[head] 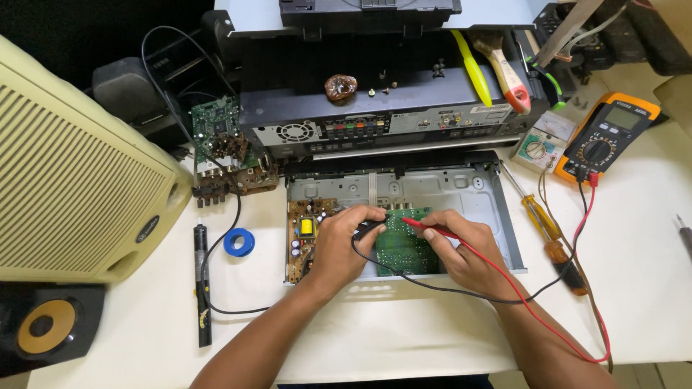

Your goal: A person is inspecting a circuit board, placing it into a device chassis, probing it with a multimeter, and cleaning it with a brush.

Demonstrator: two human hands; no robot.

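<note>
Green circuit board (404, 245) lies inside the open metal case (483, 194), which I take as my landmark. Far left of the case I see a cream speaker (72, 166); nearer, a soldering iron (202, 288) and a blue tape roll (238, 242) lie on the white table (396, 338). Over the case's left half, my left hand (342, 245) has its fingers closed on a black probe (364, 229), tip on the board. Over the middle, my right hand (461, 252) pinches a red probe (432, 227), also touching the board. Right of the case lie a screwdriver (537, 216) and an orange multimeter (605, 137).
</note>
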